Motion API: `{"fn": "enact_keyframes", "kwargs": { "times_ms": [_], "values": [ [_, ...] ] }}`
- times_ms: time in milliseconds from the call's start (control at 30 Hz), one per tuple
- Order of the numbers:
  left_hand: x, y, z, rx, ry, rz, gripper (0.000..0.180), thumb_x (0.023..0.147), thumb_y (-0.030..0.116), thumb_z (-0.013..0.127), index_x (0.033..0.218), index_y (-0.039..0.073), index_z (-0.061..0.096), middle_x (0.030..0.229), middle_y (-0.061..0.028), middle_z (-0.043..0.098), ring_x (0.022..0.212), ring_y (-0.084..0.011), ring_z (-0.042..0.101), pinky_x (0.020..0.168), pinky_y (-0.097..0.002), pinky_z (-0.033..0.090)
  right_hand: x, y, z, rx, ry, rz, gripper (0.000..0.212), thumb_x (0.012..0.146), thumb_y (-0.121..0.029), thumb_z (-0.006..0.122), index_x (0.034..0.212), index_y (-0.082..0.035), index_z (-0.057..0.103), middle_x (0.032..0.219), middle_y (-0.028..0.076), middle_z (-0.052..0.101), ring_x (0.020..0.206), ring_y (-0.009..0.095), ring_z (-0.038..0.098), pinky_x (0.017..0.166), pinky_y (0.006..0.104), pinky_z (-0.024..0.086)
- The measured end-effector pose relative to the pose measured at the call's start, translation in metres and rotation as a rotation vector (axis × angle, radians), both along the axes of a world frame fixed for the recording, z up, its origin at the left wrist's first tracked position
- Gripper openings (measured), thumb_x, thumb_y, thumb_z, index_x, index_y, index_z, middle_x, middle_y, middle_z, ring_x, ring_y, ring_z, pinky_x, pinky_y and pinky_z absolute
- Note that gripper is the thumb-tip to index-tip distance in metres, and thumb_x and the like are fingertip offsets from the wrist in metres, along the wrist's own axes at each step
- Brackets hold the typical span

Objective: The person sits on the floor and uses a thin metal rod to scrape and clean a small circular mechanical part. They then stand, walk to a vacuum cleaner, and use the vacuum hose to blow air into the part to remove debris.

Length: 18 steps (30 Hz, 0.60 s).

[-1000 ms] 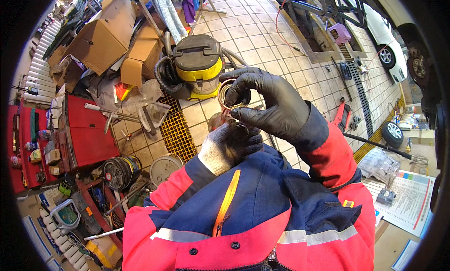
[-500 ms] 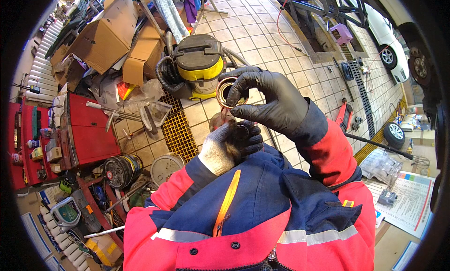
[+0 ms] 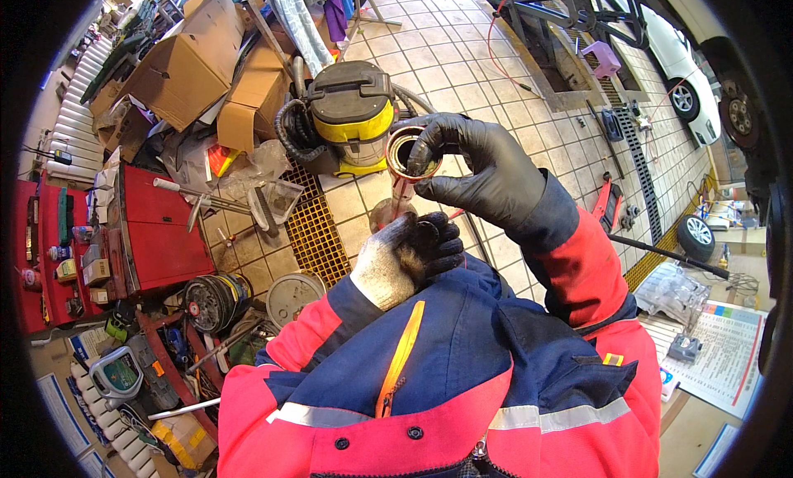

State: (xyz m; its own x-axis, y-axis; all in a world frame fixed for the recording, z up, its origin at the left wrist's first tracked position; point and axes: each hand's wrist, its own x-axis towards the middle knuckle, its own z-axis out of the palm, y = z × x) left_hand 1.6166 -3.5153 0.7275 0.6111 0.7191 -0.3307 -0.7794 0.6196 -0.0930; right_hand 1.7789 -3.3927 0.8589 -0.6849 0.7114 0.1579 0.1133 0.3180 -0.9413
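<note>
Above my lap, my right hand (image 3: 487, 176), in a black glove, grips a ring-shaped metal part (image 3: 396, 160) with a reddish-brown rim. The thumb and fingers close on its right side, with a fingertip inside the opening. A narrow stem-like shape shows below the ring, leading to a rounded reddish piece (image 3: 385, 215); whether they are joined I cannot tell. Just below, my left hand (image 3: 405, 261), in a white glove with blackened fingers, is curled and closed beside that rounded piece. Whatever lies within its fingers is hidden.
A yellow-and-black vacuum cleaner (image 3: 351, 118) stands ahead on the tiled floor, near cardboard boxes (image 3: 182, 73). At left are a red cabinet (image 3: 161, 230) and buckets (image 3: 293, 299). A floor grating (image 3: 318, 230) runs past them. A red jack (image 3: 607, 204) and a wheel (image 3: 695, 237) lie at right.
The ring-shaped part has tipped and shifted slightly right, showing more of its side and the stem below. A dark rounded shape at my left fingers no longer shows.
</note>
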Motion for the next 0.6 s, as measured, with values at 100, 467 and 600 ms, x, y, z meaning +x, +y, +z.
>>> {"fn": "enact_keyframes", "kwargs": {
  "times_ms": [100,467,600],
  "values": [
    [0.001,-0.001,0.000,-0.020,0.017,0.003,0.049,0.111,0.044,0.062,0.134,0.000,0.065,0.125,-0.0199,0.070,0.116,-0.0397,0.066,0.102,-0.0521,0.054,0.001,-0.001,-0.001,-0.090,0.024,-0.013,0.029,0.090,-0.003,0.089,0.116,-0.002,0.076,0.112,0.005,0.079,0.110,0.014,0.071,0.104,0.0341,0.057],
    [0.002,0.003,0.010,0.014,-0.021,-0.010,0.043,0.113,0.044,0.059,0.126,0.003,0.062,0.116,-0.0156,0.064,0.109,-0.0350,0.063,0.100,-0.0501,0.051,0.005,0.000,0.001,-0.328,0.118,0.003,0.026,0.093,0.001,0.084,0.117,-0.004,0.075,0.117,0.004,0.077,0.118,0.016,0.070,0.110,0.0367,0.055],
    [0.005,0.003,0.016,0.017,0.133,0.013,0.039,0.110,0.050,0.063,0.113,0.011,0.062,0.098,-0.0044,0.056,0.095,-0.0233,0.057,0.088,-0.0390,0.049,0.009,-0.009,0.009,-0.355,0.243,-0.013,0.025,0.094,0.003,0.082,0.117,-0.002,0.073,0.128,0.007,0.074,0.129,0.019,0.068,0.116,0.0374,0.051]
  ]
}}
